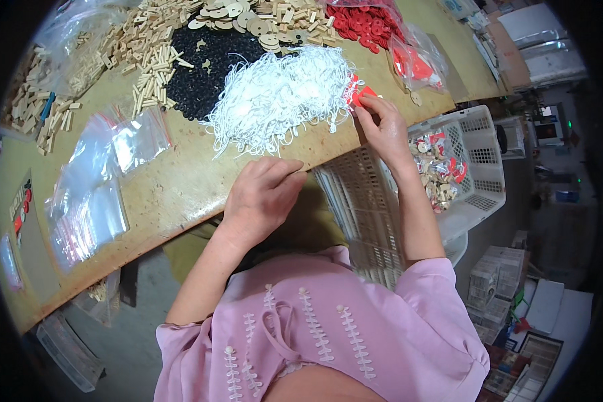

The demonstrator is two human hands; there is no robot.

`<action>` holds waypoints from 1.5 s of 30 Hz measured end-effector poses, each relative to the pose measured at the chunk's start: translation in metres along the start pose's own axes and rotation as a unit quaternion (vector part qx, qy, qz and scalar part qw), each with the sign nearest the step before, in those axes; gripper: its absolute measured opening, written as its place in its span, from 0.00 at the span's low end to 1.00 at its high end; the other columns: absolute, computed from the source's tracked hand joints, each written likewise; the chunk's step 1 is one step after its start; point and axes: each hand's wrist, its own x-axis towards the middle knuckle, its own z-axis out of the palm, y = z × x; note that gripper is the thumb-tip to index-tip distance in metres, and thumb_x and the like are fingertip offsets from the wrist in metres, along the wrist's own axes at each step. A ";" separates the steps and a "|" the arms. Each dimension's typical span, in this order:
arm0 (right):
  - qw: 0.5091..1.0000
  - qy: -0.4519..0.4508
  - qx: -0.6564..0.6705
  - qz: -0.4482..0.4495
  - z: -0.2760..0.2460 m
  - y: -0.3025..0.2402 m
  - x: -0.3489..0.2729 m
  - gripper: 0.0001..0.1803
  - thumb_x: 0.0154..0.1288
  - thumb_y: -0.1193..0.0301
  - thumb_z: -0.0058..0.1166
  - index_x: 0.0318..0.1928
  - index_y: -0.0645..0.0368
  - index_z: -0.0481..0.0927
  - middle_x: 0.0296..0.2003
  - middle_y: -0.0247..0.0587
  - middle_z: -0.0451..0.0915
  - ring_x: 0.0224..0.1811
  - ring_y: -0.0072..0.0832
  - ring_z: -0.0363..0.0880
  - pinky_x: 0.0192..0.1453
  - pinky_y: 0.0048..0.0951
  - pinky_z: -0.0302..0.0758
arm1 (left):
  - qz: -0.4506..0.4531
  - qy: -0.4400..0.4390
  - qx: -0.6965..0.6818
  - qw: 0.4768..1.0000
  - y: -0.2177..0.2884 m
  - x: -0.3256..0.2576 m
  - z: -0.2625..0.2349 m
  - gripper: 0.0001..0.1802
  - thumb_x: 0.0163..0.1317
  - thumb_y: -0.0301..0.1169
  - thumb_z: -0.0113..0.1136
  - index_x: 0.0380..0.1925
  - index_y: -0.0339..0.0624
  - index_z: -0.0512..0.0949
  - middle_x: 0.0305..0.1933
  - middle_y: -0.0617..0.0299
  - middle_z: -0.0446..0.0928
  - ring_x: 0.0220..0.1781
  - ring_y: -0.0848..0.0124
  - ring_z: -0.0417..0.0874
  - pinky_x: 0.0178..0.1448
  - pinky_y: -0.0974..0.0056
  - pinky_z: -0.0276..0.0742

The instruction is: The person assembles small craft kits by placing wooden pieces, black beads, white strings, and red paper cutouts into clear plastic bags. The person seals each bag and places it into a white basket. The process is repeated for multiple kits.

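My right hand (384, 128) is at the table's edge, right of a heap of white string loops (281, 90). Its bent fingers close on a small flat red piece (362, 94), whose underside they partly cover. Below the heap, my left hand (264, 193) rests over the table's front edge with its fingers curled together. Whatever lies inside that grip, if anything, is hidden. Black beads (204, 70) form a pile left of the strings. Wooden discs (231, 15) and small wooden blocks (154, 30) are heaped behind them.
Clear plastic bags (94, 174) lie on the table's left side. Red buttons (362, 25) and a bag with red pieces (415, 63) are at the far right. A white crate (484, 151) holding filled packets (439, 171) stands beside the table. A sample card (23, 208) lies far left.
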 end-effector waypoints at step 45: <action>0.966 -0.104 0.165 0.168 -0.025 0.018 0.002 0.11 0.72 0.67 0.63 0.42 0.65 0.87 0.31 0.33 0.84 0.33 0.19 0.79 0.40 0.25 0.76 | 0.018 0.001 0.042 0.999 -0.003 -0.006 0.005 0.11 0.53 0.24 0.66 0.39 0.45 0.84 0.49 0.65 0.82 0.47 0.65 0.82 0.49 0.59 0.79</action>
